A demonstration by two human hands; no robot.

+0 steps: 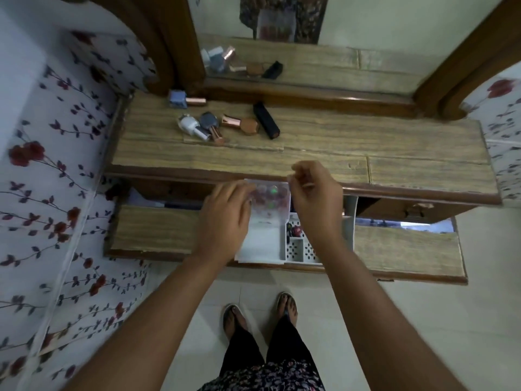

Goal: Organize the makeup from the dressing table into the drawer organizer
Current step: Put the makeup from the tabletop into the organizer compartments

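My left hand (225, 213) and my right hand (315, 196) hold a clear flat packet (269, 198) with round coloured pieces, one at each side, above the open drawer (152, 230). Under it a white perforated drawer organizer (298, 251) sits in the drawer, with a small red item in one compartment. On the dressing table top (366, 142) lie a black lipstick tube (265, 119), a rose-gold bottle (241, 124), a white bottle (191, 127), a grey bottle (210, 122) and a blue box (177, 97).
A mirror (310, 32) in a dark wooden frame stands behind the table top and reflects the makeup. Floral fabric (56, 193) covers the left side and the far right. My feet in sandals (259, 309) stand on pale floor tiles below the drawer.
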